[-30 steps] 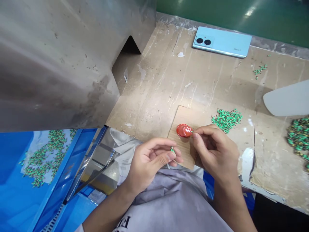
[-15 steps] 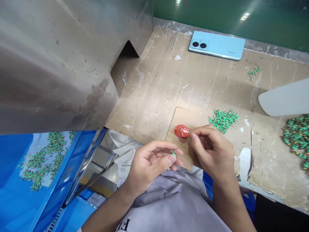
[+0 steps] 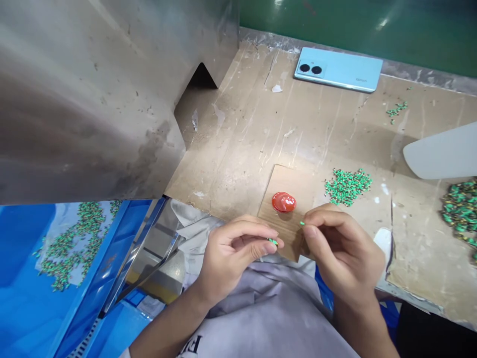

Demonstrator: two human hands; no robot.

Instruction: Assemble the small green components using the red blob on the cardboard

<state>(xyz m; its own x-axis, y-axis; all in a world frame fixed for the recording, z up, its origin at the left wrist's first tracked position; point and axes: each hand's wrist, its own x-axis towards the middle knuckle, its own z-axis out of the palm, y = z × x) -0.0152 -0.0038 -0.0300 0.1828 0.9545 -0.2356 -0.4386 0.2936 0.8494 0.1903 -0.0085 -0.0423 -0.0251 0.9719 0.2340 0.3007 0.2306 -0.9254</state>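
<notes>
My left hand (image 3: 240, 251) is closed, with a small green piece (image 3: 273, 241) pinched between thumb and fingertips. Between the thumb and forefinger of my right hand (image 3: 341, 248) is another tiny green piece (image 3: 302, 223), its tip poking out to the left. Just beyond both hands, a puddle of glossy red paint-like stuff (image 3: 283, 202) sits on a cardboard piece (image 3: 276, 223). A heap of small green pieces (image 3: 348, 186) lies on the worktop past my right hand. What exactly the pieces are is too small to tell.
A light blue phone (image 3: 339, 69) lies at the back edge. A larger green and dark heap (image 3: 460, 209) and a rounded white object (image 3: 443, 151) are at the right. A metal housing (image 3: 112, 99) rises on the left, above a blue bin (image 3: 22, 258) holding more green pieces.
My right hand has drawn back from the red puddle, toward me and to the right, with its green piece. The fingertips of my left hand have closed more tightly together.
</notes>
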